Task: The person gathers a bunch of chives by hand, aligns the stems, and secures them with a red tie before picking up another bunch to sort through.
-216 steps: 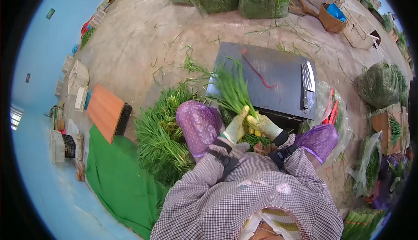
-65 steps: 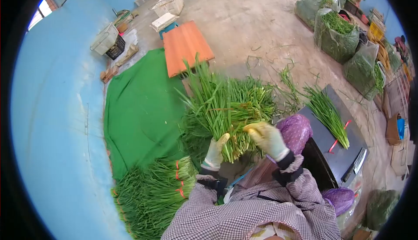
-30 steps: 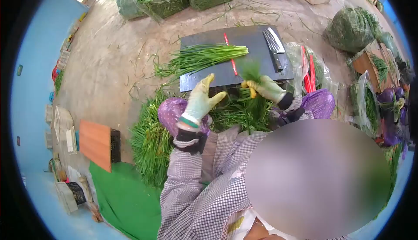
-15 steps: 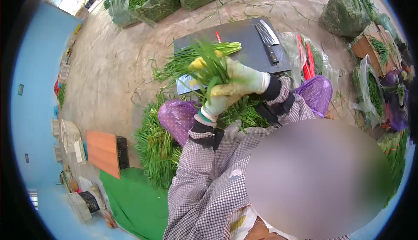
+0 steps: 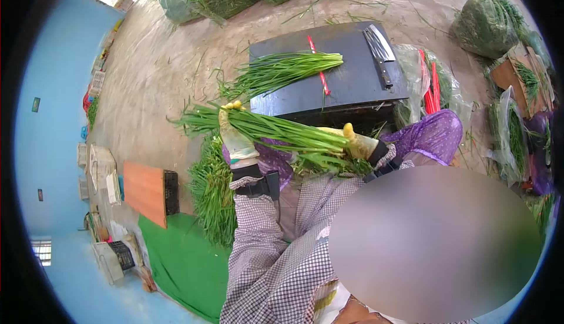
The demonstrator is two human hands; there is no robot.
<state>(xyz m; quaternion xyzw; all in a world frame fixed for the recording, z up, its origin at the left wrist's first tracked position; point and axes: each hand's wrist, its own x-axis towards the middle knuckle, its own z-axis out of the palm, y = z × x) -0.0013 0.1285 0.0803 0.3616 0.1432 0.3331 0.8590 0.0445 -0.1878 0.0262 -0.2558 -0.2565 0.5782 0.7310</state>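
A bundle of long green garlic chives (image 5: 294, 131) lies across both my gloved hands above my lap. My left hand (image 5: 235, 135), in a pale glove with yellow fingertips, is wrapped around its leafy half. At the pale stalk ends, my right hand (image 5: 361, 143) closes on the bundle with its thumb up; some of its fingers are behind the stalks. Just beyond, another chive bundle (image 5: 288, 68) rests on the dark board (image 5: 355, 86), on top of a red strip (image 5: 324, 82). A cleaver-like knife (image 5: 379, 51) lies at the board's right side.
Loose chives (image 5: 212, 197) are heaped left of my knees. Beside the board, a clear plastic bag (image 5: 405, 65) stands near red strips (image 5: 432, 83). Stuffed bags of greens (image 5: 484, 27) sit farther out. An orange-brown panel (image 5: 150, 192) and green sheet (image 5: 188, 262) are at left.
My hands have moved apart, the left going left. The chives, earlier upright and blurred between both hands, now lie stretched sideways. The camera view has shifted slightly.
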